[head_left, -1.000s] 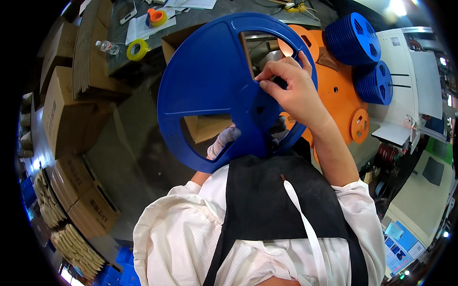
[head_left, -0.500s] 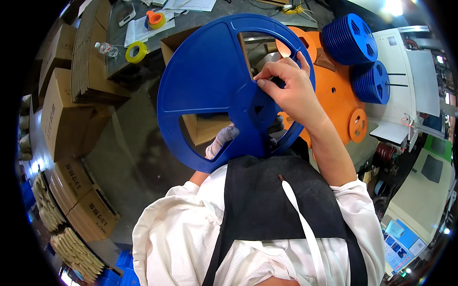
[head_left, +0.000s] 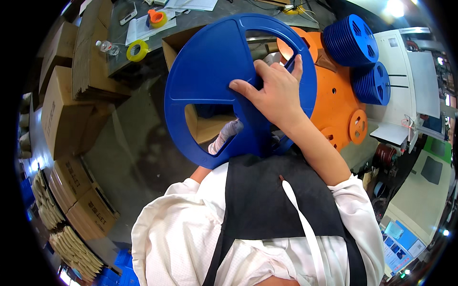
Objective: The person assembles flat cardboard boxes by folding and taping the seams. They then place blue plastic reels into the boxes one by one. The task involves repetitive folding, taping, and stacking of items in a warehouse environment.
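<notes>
A large blue plastic reel (head_left: pixel 207 71) with cut-out windows is held up in front of my body, face toward me. My left hand (head_left: pixel 225 136), its fingers in a whitish covering, grips it from below and behind, showing through the lower-left window. My right hand (head_left: pixel 282 93) is bare and lies over the hub side. Its thumb rests on the reel's face, while the other fingers bend over the edge of the upper-right window. Some fingertips of both hands are hidden by the reel. Behind the windows an open cardboard box (head_left: pixel 171 50) partly shows.
Large orange reels (head_left: pixel 341 88) lie to the right, with two blue reel stacks (head_left: pixel 348 40) beyond. On the grey table (head_left: pixel 143 45) are tape rolls (head_left: pixel 137 50), papers and a plastic bottle (head_left: pixel 108 47). Cardboard boxes (head_left: pixel 67 109) stand at left; a white machine (head_left: pixel 391 52) is at far right.
The reel has shifted slightly right and turned a little. My right hand's thumb and index finger, pinched together at the hub before, have spread apart, with the thumb now on the reel's face.
</notes>
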Available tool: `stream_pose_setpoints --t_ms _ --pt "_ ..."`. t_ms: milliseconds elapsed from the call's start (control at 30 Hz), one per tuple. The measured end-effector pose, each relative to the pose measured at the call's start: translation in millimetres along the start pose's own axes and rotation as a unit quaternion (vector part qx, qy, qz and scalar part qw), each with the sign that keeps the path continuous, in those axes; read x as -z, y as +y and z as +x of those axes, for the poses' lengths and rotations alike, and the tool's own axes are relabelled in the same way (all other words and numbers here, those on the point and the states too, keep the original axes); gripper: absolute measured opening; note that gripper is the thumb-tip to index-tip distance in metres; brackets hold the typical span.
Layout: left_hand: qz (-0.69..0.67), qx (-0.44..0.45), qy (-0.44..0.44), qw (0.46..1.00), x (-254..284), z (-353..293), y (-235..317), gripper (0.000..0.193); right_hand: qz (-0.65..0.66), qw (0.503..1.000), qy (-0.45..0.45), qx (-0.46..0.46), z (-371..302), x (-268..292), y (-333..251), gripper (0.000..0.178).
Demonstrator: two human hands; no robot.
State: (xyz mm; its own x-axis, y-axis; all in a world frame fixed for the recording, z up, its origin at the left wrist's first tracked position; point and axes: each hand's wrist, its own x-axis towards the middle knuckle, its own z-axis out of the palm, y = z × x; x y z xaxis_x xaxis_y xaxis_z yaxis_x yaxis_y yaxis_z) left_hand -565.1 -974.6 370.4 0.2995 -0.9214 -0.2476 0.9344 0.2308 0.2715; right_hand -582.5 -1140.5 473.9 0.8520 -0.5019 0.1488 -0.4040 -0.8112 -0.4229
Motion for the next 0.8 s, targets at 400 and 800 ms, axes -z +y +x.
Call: stream_pose_setpoints --t_ms 400,800 --pt "-0.022 -0.009 0.004 1.0 6 3 2 0.07 0.001 0.983 -0.016 0.182 -26 -42 8 0.077" --pt "-0.11 0.0 -0.046 0.993 9 15 13 0.07 -0.103 0.962 -0.103 0.229 -32 -60 44 0.086"
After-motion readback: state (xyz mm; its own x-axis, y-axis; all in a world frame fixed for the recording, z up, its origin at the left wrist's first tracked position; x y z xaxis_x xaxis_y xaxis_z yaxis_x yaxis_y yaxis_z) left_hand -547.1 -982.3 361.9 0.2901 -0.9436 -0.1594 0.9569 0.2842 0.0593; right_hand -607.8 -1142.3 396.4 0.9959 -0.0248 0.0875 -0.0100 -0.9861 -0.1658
